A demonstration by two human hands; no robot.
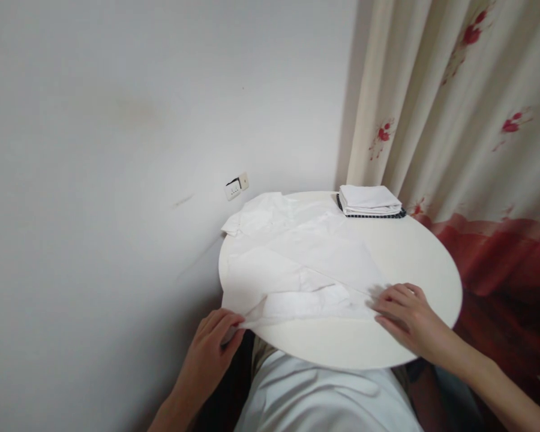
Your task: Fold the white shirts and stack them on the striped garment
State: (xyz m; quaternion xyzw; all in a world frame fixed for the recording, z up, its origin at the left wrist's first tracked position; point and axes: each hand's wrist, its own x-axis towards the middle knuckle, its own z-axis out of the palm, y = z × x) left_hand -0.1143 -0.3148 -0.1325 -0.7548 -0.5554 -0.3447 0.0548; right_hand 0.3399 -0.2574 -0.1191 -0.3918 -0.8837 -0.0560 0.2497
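Left hand (pixel 209 347) is pinching cloth (pixel 292 261) at the table's (pixel 342 345) edge; right hand (pixel 408 318) is touching cloth, can't tell if gripping

Pale wall (pixel 162 108) left, with a socket (pixel 233 190); round white table (pixel 416 264) near; red-flowered cream curtain (pixel 450 102) right, above a dark reddish floor (pixel 499 327)

No writing (or numbers) can be read.

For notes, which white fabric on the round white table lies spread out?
The creased white fabric the left hand pinches; the rectangular white fabric stack is folded.
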